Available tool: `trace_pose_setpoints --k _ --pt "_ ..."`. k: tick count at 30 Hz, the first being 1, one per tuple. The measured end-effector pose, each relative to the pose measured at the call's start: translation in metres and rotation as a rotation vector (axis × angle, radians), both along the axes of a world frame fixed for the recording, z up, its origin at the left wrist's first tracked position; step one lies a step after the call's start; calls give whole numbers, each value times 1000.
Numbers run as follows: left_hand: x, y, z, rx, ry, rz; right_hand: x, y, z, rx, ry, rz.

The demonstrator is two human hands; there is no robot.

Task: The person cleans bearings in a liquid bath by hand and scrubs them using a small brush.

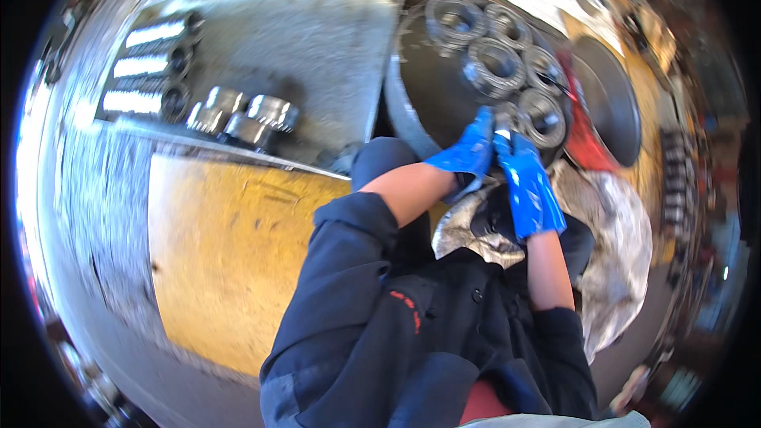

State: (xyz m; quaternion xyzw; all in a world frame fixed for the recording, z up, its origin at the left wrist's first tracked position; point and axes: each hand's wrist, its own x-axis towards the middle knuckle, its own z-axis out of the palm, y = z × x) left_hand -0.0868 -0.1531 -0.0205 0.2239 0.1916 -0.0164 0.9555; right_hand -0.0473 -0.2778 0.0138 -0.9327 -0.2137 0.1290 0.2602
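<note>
In blue gloves, my left hand (pixel 472 145) and my right hand (pixel 523 175) meet at the near edge of a round, dark metal tub or drum (pixel 428 83). Between their fingertips is a small metal part (pixel 507 116), mostly hidden by the gloves; both hands appear to grip it. Just beyond my right fingers lies a ring-shaped metal gear (pixel 542 119). Several similar gear rings, among them one ring (pixel 494 68) in the middle and another (pixel 455 22) at the far side, lie flat in the tub.
To the left, a metal tray (pixel 321 30) holds shiny cylindrical gears (pixel 244 116) and a row of ribbed parts (pixel 145 65). A yellow board (pixel 238 249) lies below it. Right of the tub stand a red piece (pixel 588 131), a dark disc (pixel 609 98) and a pale crumpled sheet (pixel 618 249).
</note>
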Motion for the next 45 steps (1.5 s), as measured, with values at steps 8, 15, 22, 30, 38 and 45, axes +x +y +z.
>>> trace_pose_setpoints --k 8,15,22,30,38,45 --pt "-21 9 26 69 28 51 4 -2 -7 -116 6 11" --pt "-3 4 -11 314 -11 16 -4 6 2 -73 -172 56" --pt "9 0 -32 186 -20 92 -13 23 20 -177 -60 33" --pt "3 3 -17 160 20 -8 -5 15 16 -224 0 -14" --pt "-14 9 25 -170 82 -46 -9 6 14 -122 -145 18" --pt "-29 14 30 266 -25 89 -10 12 18 -129 -60 9"
